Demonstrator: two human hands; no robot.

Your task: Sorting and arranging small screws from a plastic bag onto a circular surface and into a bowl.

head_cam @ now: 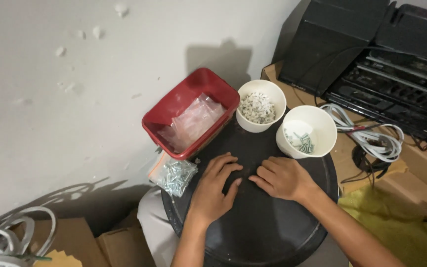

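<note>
Your left hand [212,190] and right hand [281,177] rest fingers-down on the round black tabletop [258,227], near two white cups [306,131] and a red tub [191,112].

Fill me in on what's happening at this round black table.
A person has both hands flat on the black table, the left hand and right hand close together, fingertips nearly meeting; neither holds anything I can see. Behind them stand a red bin of clear bags, a white cup of small white pieces and another cup with a few screws. A bag of screws lies at the table's left edge.
</note>
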